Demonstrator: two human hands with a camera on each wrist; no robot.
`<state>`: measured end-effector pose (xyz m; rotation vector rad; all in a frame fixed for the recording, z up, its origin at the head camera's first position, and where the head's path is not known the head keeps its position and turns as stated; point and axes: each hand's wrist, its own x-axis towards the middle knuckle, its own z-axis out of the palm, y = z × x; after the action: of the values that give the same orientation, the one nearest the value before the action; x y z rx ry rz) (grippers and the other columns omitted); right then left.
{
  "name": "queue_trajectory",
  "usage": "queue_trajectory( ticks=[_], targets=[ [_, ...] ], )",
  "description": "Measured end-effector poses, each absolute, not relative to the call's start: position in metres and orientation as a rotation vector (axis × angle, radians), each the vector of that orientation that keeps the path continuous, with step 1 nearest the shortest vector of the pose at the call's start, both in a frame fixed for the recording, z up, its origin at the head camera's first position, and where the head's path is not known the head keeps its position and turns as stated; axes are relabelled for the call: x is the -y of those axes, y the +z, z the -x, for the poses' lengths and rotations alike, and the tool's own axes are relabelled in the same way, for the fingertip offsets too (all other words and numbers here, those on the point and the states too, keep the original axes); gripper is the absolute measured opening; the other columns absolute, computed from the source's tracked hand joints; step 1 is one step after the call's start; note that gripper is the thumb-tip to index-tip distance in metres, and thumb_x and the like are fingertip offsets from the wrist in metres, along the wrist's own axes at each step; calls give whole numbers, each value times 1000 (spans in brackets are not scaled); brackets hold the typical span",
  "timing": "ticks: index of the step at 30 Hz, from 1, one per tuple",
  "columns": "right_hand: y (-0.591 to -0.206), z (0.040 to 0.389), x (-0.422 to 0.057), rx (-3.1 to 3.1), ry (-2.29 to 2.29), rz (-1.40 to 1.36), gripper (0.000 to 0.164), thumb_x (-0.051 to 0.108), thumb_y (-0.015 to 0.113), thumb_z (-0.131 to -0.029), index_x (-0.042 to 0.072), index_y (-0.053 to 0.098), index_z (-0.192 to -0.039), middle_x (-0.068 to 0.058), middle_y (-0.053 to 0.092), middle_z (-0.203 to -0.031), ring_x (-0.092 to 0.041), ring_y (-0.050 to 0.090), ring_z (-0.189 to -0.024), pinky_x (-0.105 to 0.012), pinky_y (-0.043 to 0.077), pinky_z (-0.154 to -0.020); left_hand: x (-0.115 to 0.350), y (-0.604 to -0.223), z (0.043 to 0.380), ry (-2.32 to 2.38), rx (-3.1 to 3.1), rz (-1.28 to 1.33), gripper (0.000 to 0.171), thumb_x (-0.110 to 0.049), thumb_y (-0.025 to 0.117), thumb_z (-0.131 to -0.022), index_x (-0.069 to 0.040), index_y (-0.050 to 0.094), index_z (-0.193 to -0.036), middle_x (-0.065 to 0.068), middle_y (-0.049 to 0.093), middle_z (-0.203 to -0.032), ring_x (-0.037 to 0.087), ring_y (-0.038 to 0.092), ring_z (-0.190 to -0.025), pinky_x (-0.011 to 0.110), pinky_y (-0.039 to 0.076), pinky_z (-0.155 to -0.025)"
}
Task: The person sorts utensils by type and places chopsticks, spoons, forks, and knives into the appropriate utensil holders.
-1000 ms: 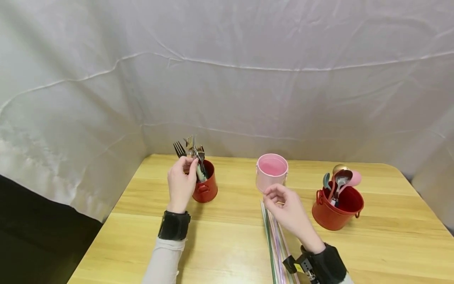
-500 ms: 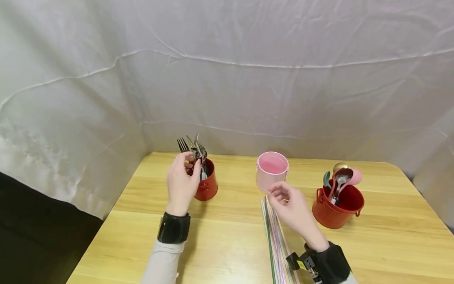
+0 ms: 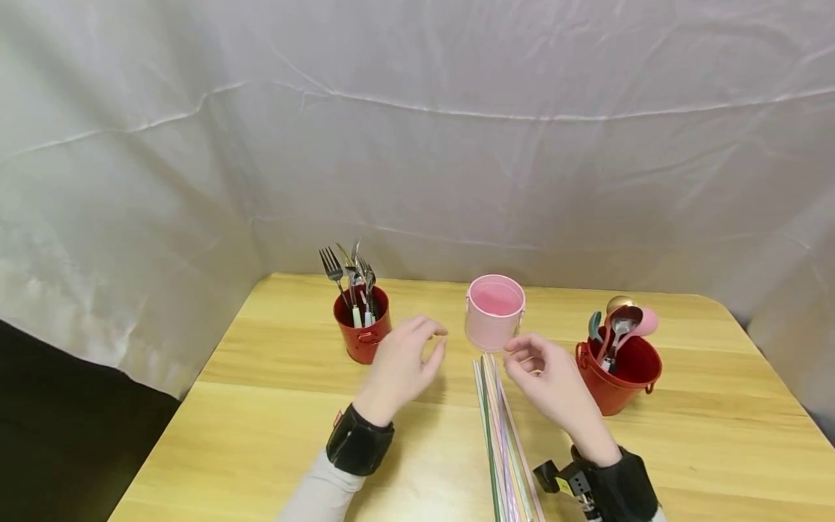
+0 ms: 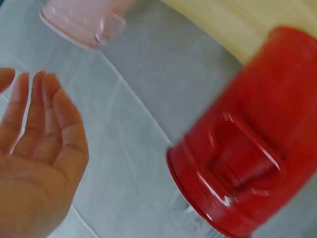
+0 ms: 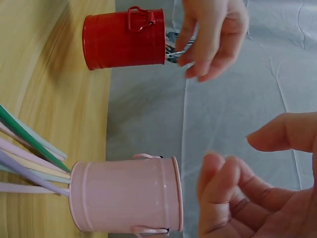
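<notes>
My left hand hovers over the table between the left red bucket and the pink bucket, its fingers relaxed and holding nothing. In the left wrist view its palm shows bare, beside the red bucket. Forks and other cutlery stand upright in that bucket. My right hand is just in front of the pink bucket, fingers loosely bent with a gap between thumb and fingertips. Below it, a bundle of long thin pastel and green sticks lies on the table, far ends near the pink bucket's base.
A wider red bucket at the right holds spoons and a ladle leaning to its back left. Grey cloth hangs behind the wooden table. A dark area lies past the left edge.
My left hand has left the cutlery in the left red bucket and moved right and toward me. The cutlery now stands there untouched. My right hand has shifted slightly to the right.
</notes>
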<state>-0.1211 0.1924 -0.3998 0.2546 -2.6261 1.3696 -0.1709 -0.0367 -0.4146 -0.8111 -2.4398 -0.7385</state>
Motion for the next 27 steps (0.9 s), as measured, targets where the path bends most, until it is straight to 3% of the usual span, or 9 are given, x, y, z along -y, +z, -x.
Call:
queue_trajectory(
  ticks=[6,11,16,27],
  targets=[
    [-408,115,-195,2729,1323,-184,13,11,63,-85,4,63,-96,-4,62,-82,-13,58,-72,-30,51,-68,24,-427,156,-595,2639,911,17,-23,59,-89,-14,67,-102,0,67,-102,19,63,-94,35,51,-82],
    [-419,111,-193,2814,1264,-158,13,10,65,-81,5,62,-92,-2,61,-75,-11,56,-66,-28,50,-62,18,-436,145,-530,2687,926,16,-25,62,-88,-15,68,-98,-1,67,-97,19,63,-88,35,52,-77],
    [-424,108,-190,2919,1205,-96,18,15,68,-79,4,62,-92,-1,59,-73,-12,55,-65,-29,48,-60,15,-443,138,-523,2687,948,15,-25,64,-86,-16,68,-97,-4,66,-94,17,63,-84,32,53,-71],
    [-439,112,-191,3140,1030,-43,30,24,74,-76,1,59,-89,-3,54,-69,-15,49,-61,-30,41,-53,18,-443,138,-532,2700,944,16,-25,64,-86,-15,69,-98,-3,67,-95,16,64,-85,32,53,-72]
  ],
)
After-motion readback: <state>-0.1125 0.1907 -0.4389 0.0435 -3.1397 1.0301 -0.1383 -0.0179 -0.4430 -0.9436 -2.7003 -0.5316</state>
